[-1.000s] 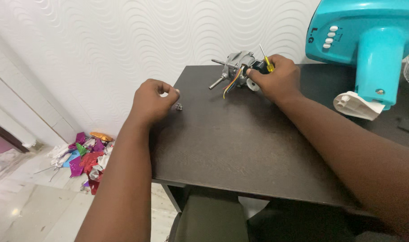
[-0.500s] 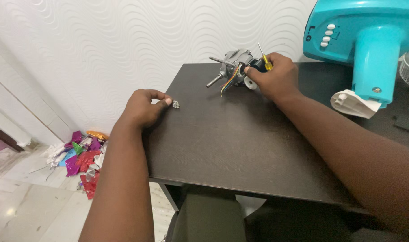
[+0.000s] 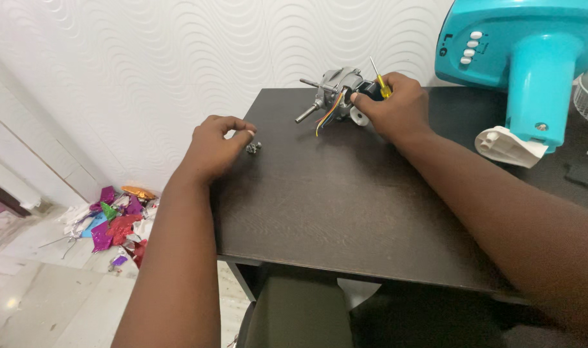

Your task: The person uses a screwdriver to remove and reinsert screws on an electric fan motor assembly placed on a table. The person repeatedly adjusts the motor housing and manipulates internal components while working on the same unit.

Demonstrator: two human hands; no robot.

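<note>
A dark table (image 3: 345, 206) fills mid-frame before a white wavy-textured wall (image 3: 145, 58). The left hand (image 3: 213, 145), loosely curled and holding nothing, rests beside small screws (image 3: 253, 147). At upper centre, the right hand (image 3: 400, 106) grips a yellow-handled screwdriver (image 3: 381, 80) against the fan motor (image 3: 336, 90).

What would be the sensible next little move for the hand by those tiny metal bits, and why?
Probably a pinch: the left hand rests on the dark table with its fingertips right beside the small metal pieces, not yet gripping them. The right hand already holds the yellow-handled screwdriver at the grey motor.
</note>
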